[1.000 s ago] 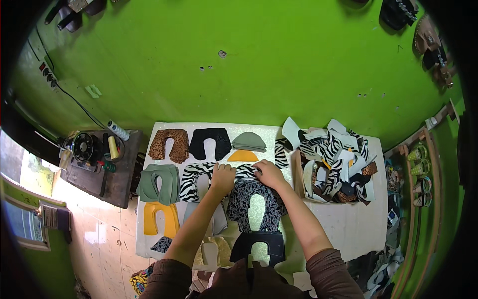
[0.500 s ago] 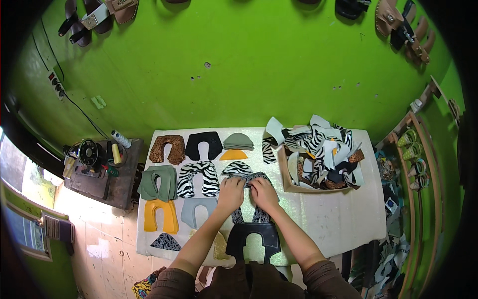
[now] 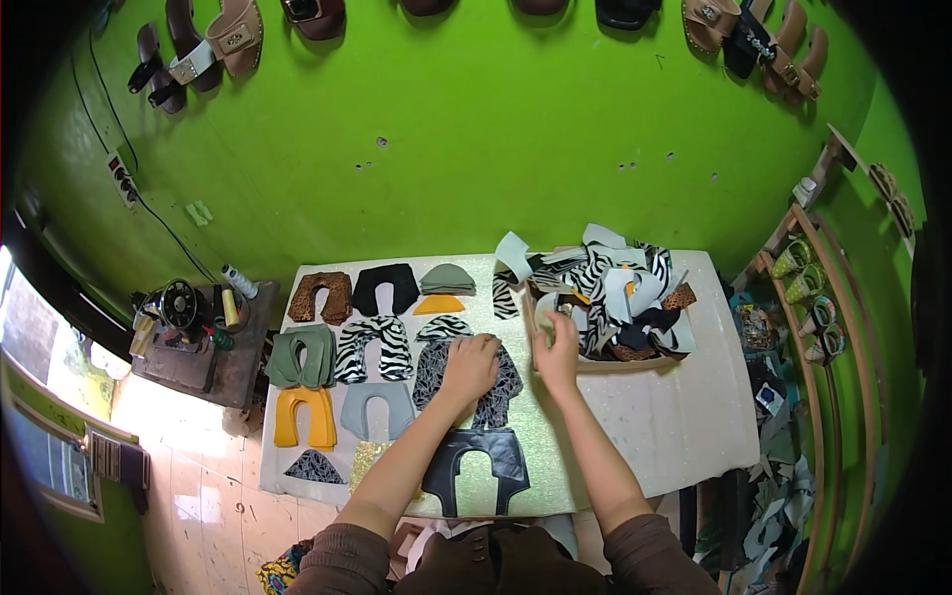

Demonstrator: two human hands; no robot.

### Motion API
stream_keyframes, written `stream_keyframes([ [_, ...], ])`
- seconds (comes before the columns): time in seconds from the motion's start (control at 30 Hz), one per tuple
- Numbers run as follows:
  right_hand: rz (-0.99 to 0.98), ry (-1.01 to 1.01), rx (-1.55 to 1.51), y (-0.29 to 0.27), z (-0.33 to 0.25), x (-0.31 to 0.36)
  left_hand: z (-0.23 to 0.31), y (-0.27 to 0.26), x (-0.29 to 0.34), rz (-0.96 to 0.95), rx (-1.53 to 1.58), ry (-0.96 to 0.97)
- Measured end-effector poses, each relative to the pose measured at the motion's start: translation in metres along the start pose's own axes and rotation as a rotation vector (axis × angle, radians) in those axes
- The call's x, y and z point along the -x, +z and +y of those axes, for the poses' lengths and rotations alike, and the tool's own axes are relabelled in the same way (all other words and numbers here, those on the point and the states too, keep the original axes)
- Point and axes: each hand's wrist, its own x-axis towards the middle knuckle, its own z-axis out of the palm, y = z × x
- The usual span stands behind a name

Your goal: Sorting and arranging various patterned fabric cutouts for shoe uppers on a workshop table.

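My left hand [image 3: 470, 371] lies over a U-shaped cut piece with a black and grey line pattern [image 3: 501, 389], its fingers resting on the piece's upper part. Beside the left side of a cardboard box [image 3: 635, 367], my right hand [image 3: 558, 353] is held with thumb and fingers apart and nothing visible in it. A half-round zebra piece [image 3: 443, 326] lies just above the patterned one. Below it is a black U-shaped piece [image 3: 476, 451], near the table's front edge. Part of the patterned piece is hidden under my left hand.
Zebra, leopard and white scraps [image 3: 605, 288] heap over the box. U-shaped pieces in leopard [image 3: 335, 307], black [image 3: 401, 283], green [image 3: 287, 367], zebra [image 3: 349, 363], yellow [image 3: 288, 421] and grey [image 3: 357, 415] lie in rows. A sewing machine [image 3: 181, 305] stands at left, a wooden rack [image 3: 815, 397] at right.
My right hand has let go of the patterned piece and moved right to the box. The piece, raised and bunched at its top before, now lies flat under my left hand.
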Motion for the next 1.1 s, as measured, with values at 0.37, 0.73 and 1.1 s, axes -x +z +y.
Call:
stream_keyframes([
  [0.37, -0.392, 0.690, -0.400, -0.010, 0.050, -0.037, 0.037, 0.035, -0.022, -0.127, 0.186, -0.251],
  [0.73, -0.559, 0.670, -0.668, -0.029, 0.063, -0.040, 0.067, 0.039, -0.027, -0.030, 0.218, -0.280],
  [1.1, -0.917, 1.055, -1.047, -0.119, 0.057, -0.038, 0.102, 0.024, -0.055, -0.010, 1.497, -0.666],
])
